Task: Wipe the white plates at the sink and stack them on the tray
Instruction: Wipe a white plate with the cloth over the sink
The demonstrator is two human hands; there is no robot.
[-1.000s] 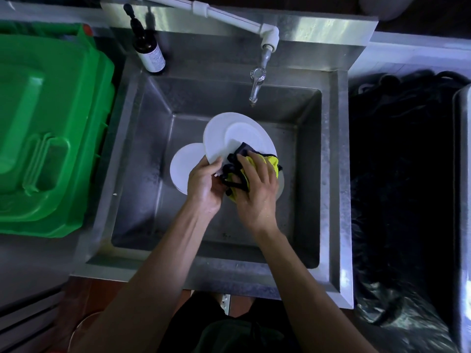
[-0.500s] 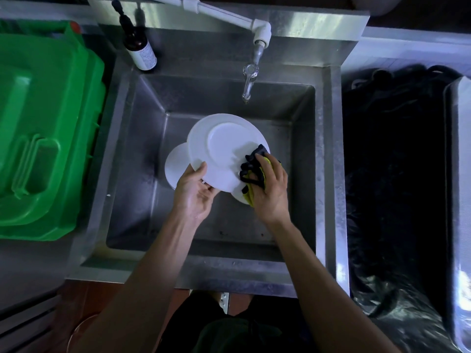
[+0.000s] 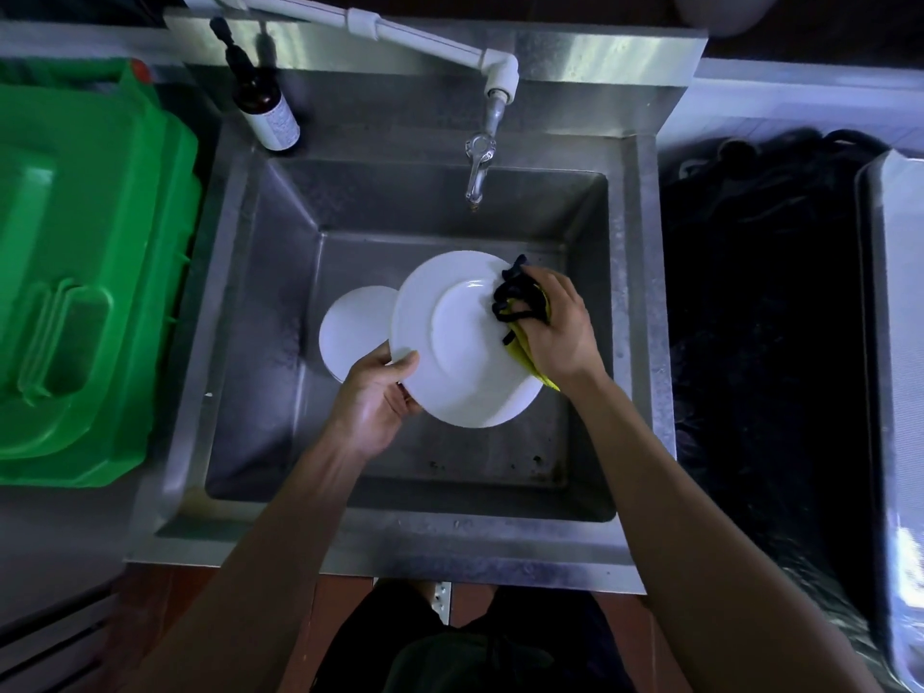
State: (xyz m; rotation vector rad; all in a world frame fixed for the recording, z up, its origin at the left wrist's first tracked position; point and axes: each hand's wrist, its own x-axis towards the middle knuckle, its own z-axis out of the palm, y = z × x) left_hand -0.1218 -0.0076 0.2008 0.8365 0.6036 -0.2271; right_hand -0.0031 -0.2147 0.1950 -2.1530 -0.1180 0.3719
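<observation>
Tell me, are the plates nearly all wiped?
Not yet, as far as I can see. The left hand holds one white plate over the sink while the right hand rubs it with a cloth. Another plate waits underneath. No stacked plates are visible.

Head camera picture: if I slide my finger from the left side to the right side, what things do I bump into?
Green bin lid → brown pump bottle → small white plate → big white plate → right hand gripping the yellow-black cloth → black bag → metal tray.
</observation>
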